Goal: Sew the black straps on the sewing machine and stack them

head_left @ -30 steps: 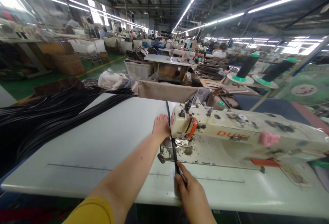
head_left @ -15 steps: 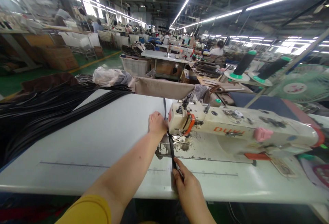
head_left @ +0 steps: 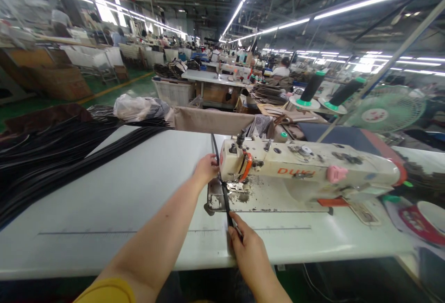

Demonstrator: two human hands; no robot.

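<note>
A thin black strap [head_left: 226, 201] runs in a straight line across the white table [head_left: 121, 192], from the near edge, under the head of the cream sewing machine [head_left: 306, 171], and on toward the back of the table. The right hand [head_left: 248, 247] sits at the near edge with thumb and forefinger pressed together on the strap, pinching it flat just short of the metal plate. The left hand [head_left: 206, 168] rests beside the machine head on its far left side, fingers curled against the strap where it comes out behind the needle. Whether they actually clamp it or only guide it cannot be made out. The strap looks light, narrow and limp, likely smooth and a little slippery. It should bend and twist easily, so it is best held flat between fingertips close to the needle on both sides and kept gently taut. A big pile of similar black straps [head_left: 52, 154] lies along the left of the table, well apart from both hands. Two dark thread cones [head_left: 311, 89] and a green fan [head_left: 385, 108] stand behind the machine.
</note>
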